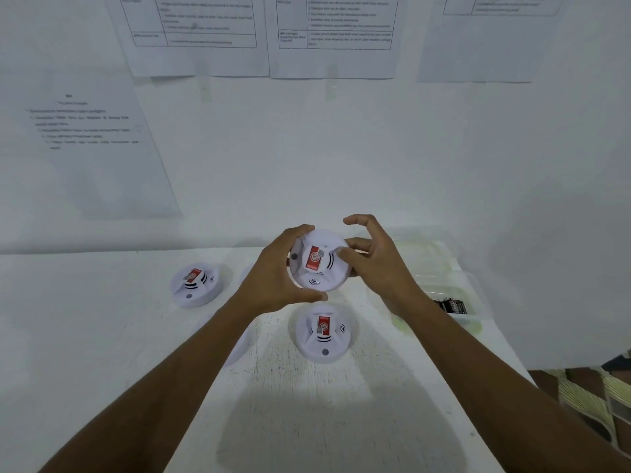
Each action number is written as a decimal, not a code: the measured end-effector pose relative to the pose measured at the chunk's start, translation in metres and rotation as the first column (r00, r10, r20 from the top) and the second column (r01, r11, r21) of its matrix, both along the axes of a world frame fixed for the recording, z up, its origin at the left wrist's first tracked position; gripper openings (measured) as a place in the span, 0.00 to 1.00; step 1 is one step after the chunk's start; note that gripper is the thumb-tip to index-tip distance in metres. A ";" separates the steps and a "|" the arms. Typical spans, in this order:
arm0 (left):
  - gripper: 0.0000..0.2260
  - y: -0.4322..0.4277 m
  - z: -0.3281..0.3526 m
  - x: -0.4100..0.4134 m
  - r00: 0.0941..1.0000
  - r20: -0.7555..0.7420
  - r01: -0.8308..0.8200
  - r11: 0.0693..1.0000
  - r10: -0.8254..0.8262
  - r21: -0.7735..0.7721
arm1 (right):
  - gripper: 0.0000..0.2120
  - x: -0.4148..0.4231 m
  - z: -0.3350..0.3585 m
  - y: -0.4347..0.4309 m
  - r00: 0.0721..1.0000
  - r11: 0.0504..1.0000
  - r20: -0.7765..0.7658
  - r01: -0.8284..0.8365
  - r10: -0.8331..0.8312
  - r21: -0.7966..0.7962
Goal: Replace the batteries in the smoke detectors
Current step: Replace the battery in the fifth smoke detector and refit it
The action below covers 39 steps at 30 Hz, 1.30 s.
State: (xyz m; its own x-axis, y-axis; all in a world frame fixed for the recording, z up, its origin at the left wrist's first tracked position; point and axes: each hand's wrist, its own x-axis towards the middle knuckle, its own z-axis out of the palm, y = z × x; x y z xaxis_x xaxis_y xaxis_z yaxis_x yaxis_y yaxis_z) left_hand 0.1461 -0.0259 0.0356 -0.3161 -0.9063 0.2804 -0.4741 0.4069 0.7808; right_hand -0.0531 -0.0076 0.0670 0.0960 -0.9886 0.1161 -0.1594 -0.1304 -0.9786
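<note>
A round white smoke detector (316, 279) with a red label is held up above the table. My left hand (273, 274) grips its left rim, thumb below and fingers over the top. My right hand (372, 261) touches its right edge with the thumb and a fingertip, the other fingers spread. A second detector (322, 332) lies on the table just below the held one. A third detector (194, 285) lies to the left. Black batteries (452, 306) rest in a clear plastic tray (444, 268) at the right.
The white table (102, 336) meets a white wall with several printed sheets (198, 32) taped to it. A white round part (239, 346) shows partly under my left forearm. The table's right edge drops to a patterned floor (587, 397).
</note>
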 end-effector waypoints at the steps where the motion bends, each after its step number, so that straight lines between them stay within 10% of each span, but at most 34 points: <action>1: 0.48 0.001 0.002 -0.003 0.999 -0.020 -0.041 0.999 0.041 -0.003 | 0.18 0.001 -0.002 0.001 1.000 1.000 0.015 -0.002 0.002 0.003; 12: 0.44 0.005 0.015 -0.003 0.958 -0.110 0.280 0.949 -0.266 0.145 | 0.12 -0.020 0.001 -0.002 0.993 0.994 0.045 -0.112 0.111 0.006; 25: 0.31 0.006 0.012 -0.008 0.957 -0.288 0.102 0.973 -0.040 0.207 | 0.13 -0.022 -0.011 0.008 0.994 0.997 0.105 0.004 0.004 -0.076; 39: 0.25 0.010 0.002 -0.010 0.953 -0.304 0.022 0.994 0.011 0.105 | 0.27 -0.012 -0.022 0.011 0.962 0.948 -0.255 0.011 -0.097 -0.319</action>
